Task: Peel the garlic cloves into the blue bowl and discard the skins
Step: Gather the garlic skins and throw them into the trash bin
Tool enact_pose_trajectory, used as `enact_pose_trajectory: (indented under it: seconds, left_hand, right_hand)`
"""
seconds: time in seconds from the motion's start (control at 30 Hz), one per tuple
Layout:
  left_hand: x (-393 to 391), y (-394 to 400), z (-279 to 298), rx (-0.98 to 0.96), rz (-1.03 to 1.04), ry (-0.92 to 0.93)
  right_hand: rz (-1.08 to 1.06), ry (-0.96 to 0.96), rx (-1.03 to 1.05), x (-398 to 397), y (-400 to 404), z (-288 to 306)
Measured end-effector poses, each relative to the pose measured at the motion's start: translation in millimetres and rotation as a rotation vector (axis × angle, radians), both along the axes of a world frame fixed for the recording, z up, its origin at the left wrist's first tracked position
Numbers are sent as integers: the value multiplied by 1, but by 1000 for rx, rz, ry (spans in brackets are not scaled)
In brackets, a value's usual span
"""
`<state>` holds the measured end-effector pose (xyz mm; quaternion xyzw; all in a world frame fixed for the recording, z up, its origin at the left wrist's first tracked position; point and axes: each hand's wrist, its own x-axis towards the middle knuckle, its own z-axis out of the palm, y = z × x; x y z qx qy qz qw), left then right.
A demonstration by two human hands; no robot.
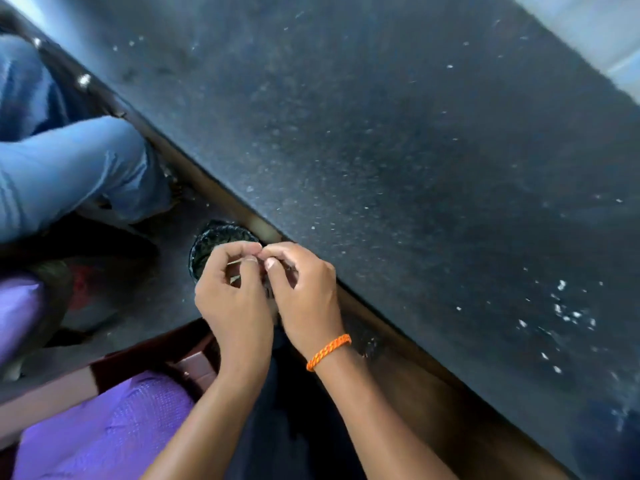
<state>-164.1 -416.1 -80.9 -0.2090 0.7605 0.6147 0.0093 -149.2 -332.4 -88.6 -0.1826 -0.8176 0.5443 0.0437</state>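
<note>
In the lower centre of the frame, the left hand [232,299] and the right hand [304,289] meet fingertip to fingertip, both curled and pinching a small, pale garlic clove [260,258] that is almost wholly hidden between them. A thin flake of skin [235,279] shows under the left fingers. The hands are held below the near edge of the dark speckled stone table [415,150], above a dark round bin [211,244]; no blue bowl is visible.

Handling, as a judgement: the clove is light, firm and slippery once bared, and its skin is papery and tears easily. Grip the clove by its sides and lift the skin from a tip.
</note>
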Motion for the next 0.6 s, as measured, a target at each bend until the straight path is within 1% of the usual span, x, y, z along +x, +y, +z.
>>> enact_pose_trajectory:
  seconds: [0.1, 0.2, 0.3, 0.4, 0.47, 0.53, 0.6]
  left_hand:
    - [6, 21, 34, 30, -88, 88]
    - [11, 49, 57, 81, -265, 108]
    - [12, 83, 67, 72, -528, 83]
    - [14, 123, 64, 19, -820, 79]
    - [19, 148, 61, -50, -969, 136]
    - [23, 171, 58, -109, -1081, 207]
    - [27, 191, 55, -200, -1199, 300]
  right_hand:
    - [-76, 71, -6, 14, 24, 31]
    - [-219, 116, -14, 29, 53, 49]
    - [-417, 133, 51, 51, 88, 55]
    - [-614, 98, 118, 80, 127, 50]
    - [-715, 77, 238, 101, 151, 45]
    - [-797, 48, 391, 121, 172, 45]
    - [-866, -1, 494, 141, 189, 47]
